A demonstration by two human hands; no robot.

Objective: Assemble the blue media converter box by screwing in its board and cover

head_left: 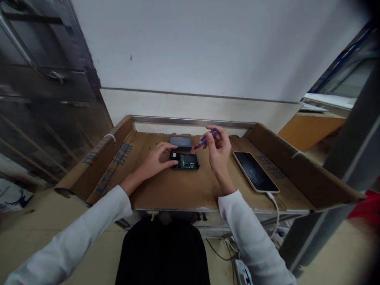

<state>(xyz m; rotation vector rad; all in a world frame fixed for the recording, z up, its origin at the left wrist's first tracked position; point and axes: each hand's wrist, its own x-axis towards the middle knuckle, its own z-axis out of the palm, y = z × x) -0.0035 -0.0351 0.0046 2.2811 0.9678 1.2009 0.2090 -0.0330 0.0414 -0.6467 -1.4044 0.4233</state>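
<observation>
Single head-worn view — forward and down, close over the cardboard-lined table [184, 190], wall just behind.

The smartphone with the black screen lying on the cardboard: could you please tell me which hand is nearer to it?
Right. The right hand, holding a purple screwdriver, is raised just left of the smartphone; the left hand rests farther left, on the open black device.

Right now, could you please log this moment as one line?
left hand: steadies opened device, circuit board exposed | right hand: holds purple screwdriver above it | grey cover behind | phone right, cabled
</observation>
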